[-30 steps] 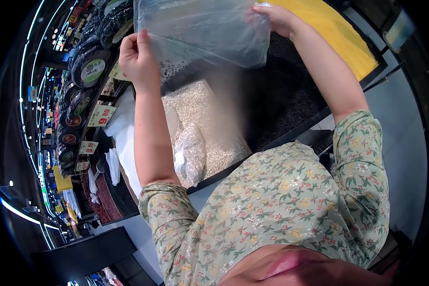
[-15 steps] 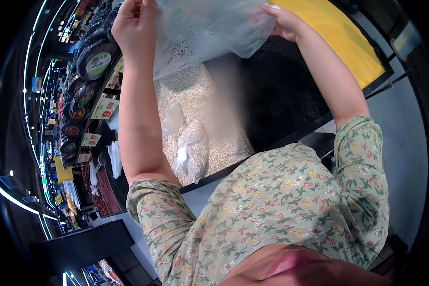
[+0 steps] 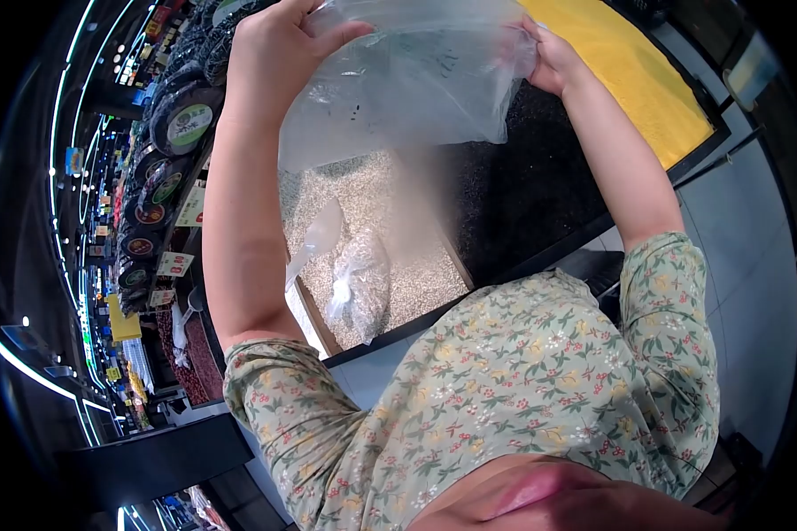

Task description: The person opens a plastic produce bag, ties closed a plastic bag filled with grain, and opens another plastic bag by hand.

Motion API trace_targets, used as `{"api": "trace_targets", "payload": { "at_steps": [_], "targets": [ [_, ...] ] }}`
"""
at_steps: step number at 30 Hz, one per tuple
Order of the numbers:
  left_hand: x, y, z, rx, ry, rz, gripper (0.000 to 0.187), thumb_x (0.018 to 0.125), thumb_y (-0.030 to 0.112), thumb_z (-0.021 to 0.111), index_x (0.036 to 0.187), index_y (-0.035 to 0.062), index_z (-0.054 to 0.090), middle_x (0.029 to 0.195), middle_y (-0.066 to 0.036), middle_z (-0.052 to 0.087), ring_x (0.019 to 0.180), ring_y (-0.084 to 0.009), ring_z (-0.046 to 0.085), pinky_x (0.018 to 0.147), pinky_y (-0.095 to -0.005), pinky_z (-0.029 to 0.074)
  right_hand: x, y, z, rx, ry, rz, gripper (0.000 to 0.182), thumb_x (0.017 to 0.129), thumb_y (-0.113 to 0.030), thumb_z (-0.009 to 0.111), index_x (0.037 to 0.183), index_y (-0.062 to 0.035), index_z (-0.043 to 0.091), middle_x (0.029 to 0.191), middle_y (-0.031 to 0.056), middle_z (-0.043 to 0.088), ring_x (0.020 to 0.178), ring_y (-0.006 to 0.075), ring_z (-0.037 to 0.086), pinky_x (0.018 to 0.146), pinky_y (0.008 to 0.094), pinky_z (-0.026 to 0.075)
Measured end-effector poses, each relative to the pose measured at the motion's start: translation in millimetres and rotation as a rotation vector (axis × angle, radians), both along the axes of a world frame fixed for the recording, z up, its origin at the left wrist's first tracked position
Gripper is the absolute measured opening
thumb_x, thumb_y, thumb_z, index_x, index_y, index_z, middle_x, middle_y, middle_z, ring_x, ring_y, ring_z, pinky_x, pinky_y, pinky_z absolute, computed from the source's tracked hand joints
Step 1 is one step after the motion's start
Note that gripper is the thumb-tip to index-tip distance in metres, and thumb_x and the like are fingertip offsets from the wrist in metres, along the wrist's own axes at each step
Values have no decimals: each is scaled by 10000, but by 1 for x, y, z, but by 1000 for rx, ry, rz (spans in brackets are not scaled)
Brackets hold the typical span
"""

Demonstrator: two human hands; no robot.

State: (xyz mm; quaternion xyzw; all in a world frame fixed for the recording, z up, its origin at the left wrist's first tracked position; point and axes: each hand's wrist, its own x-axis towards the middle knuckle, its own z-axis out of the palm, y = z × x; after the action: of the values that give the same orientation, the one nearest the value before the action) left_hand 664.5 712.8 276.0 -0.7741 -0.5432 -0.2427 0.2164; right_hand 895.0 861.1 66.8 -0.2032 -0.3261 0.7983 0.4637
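Observation:
A clear plastic bag (image 3: 390, 97) is stretched between my two hands above the grain bins. My left hand (image 3: 283, 44) grips its upper left side, with the thumb lying along the bag's edge. On the far right side, my right hand (image 3: 553, 60) pinches the bag; some of its fingers show only through the film. A few small dark specks are visible on or through the plastic. Below the bag, pale grains (image 3: 416, 288) fill a bin. A tied bag of pale grain (image 3: 361, 283) rests on them, beside a whitish translucent scoop (image 3: 321, 232).
Dark grains (image 3: 522, 190) fill the bin to the right, and bright yellow grains (image 3: 638, 75) lie beyond it. Round black-wrapped packages (image 3: 186, 119) with labels line the left, above price cards (image 3: 175, 264). A reddish grain bin (image 3: 205, 358) is at lower left.
Both hands have shifted slightly right with the plastic bag, and its lower edge hangs lower on the right. My left thumb now reaches across the bag's edge.

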Motion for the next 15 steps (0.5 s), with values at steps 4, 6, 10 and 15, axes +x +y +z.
{"api": "trace_targets", "payload": {
  "at_steps": [4, 6, 10, 15],
  "targets": [
    [-6, -4, 1, -220, 15, 94, 282, 721, 261, 742, 836, 24, 644, 602, -16, 562, 548, -74, 471, 540, -239, 423, 5, 1, -4, 2, 14, 7, 380, 965, -351, 343, 1146, -48, 484, 1030, 99, 582, 942, 228, 570, 786, 391, 497],
    [-15, -3, -1, -287, -30, 94, 241, 752, 235, 717, 827, 19, 640, 624, -12, 574, 569, -69, 479, 558, -236, 425, 5, -6, -2, -13, -6, -8, 380, 963, -360, 346, 1152, -59, 483, 1032, 90, 578, 932, 218, 569, 785, 389, 498],
    [-16, -5, -5, -296, -314, -46, 151, 848, 142, 589, 947, 28, 599, 692, -6, 596, 634, -56, 504, 602, -222, 431, 4, -3, -13, -25, 17, 16, 384, 960, -377, 349, 1163, -81, 484, 1032, 76, 575, 910, 202, 566, 789, 384, 494],
    [1, -16, -14, -235, -433, 79, 171, 897, 153, 508, 1037, 71, 562, 674, -16, 597, 546, -72, 516, 528, -230, 430, -3, -13, -21, -40, 136, 60, 351, 925, -346, 451, 1135, -72, 516, 1007, 71, 577, 836, 183, 557, 710, 339, 483]
  ]
}}
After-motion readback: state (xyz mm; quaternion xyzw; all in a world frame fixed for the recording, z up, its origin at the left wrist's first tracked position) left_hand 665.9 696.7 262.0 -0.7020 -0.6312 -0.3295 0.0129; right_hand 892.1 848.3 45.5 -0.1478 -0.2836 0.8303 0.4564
